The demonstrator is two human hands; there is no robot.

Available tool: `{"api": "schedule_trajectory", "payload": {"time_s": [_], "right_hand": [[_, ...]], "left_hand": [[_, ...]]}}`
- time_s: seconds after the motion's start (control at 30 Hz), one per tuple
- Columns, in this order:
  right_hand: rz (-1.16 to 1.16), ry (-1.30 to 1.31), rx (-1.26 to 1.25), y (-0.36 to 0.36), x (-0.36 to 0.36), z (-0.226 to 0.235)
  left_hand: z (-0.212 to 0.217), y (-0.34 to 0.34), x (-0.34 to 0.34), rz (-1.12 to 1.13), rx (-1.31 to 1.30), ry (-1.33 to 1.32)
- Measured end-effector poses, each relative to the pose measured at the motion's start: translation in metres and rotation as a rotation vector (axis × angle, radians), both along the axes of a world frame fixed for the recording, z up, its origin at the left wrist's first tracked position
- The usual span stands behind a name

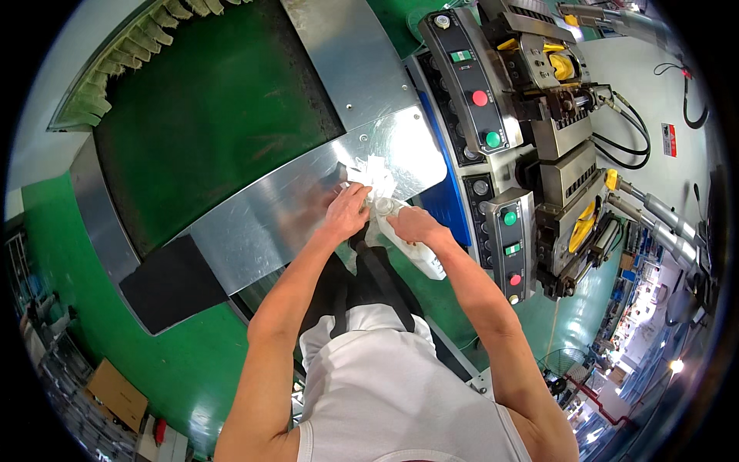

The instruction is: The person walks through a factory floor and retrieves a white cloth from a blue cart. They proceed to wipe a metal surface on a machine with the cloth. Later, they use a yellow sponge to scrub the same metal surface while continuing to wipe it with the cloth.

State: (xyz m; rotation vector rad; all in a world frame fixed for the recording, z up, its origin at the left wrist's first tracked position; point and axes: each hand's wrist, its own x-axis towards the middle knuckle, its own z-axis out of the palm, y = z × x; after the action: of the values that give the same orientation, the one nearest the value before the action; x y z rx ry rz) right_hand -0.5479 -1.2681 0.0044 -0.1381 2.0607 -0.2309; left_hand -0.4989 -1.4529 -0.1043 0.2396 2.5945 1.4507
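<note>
Left hand (346,212): fingers curled and pressed together on the neck of a translucent white plastic bottle (408,245), thumb side turned toward the body — a steadying hold, by the look of it.
Right hand (416,225): laid over the bottle's shoulder, fingers closed round it; whether the tips pinch a cap or flash cannot be told, they are hidden beneath the knuckles.
Translucent white plastic bottle: smooth, slightly glossy, flattened oblong body; lies tilted between the two hands, its neck at the left fingertips, its base trailing past the right wrist toward the body. Held at the table's near edge, probably so the metal takes some of its weight.
Crumpled white plastic scrap (375,173): thin, wrinkled, ragged in outline; just beyond the fingertips of both hands, lying on the metal.
Brushed sheet-metal table (269,215): flat, reflective, faintly scratched; spreads beyond and to the left of the left fingers.
Dark green conveyor belt (215,108): matt, rubbery; well beyond the fingers, behind the metal strip.
Grey control panel with red and green round buttons (477,85): hard, angular; beyond and to the right of the right fingers — apart from both hands.
Black apron straps (377,281): flat woven bands, below the wrists against a white sleeveless top.
</note>
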Motion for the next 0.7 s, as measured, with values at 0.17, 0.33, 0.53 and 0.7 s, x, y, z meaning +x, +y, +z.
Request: {"api": "schedule_trajectory", "payload": {"time_s": [0.17,0.33,0.53,0.7], "right_hand": [[-0.105,-0.001,-0.005,0.005,0.004,0.008],[-0.041,0.246,-0.061,0.033,0.031,-0.024],[-0.192,0.307,-0.11,0.045,0.05,-0.01],[-0.261,0.298,-0.133,0.049,0.056,-0.008]], "left_hand": [[0.007,0.003,-0.004,0.004,0.01,-0.04],[0.003,0.0,-0.033,0.109,-0.082,-0.103],[0.005,-0.014,-0.055,-0.042,-0.208,-0.037],[0.012,-0.019,-0.06,0.073,-0.196,-0.103]]}}
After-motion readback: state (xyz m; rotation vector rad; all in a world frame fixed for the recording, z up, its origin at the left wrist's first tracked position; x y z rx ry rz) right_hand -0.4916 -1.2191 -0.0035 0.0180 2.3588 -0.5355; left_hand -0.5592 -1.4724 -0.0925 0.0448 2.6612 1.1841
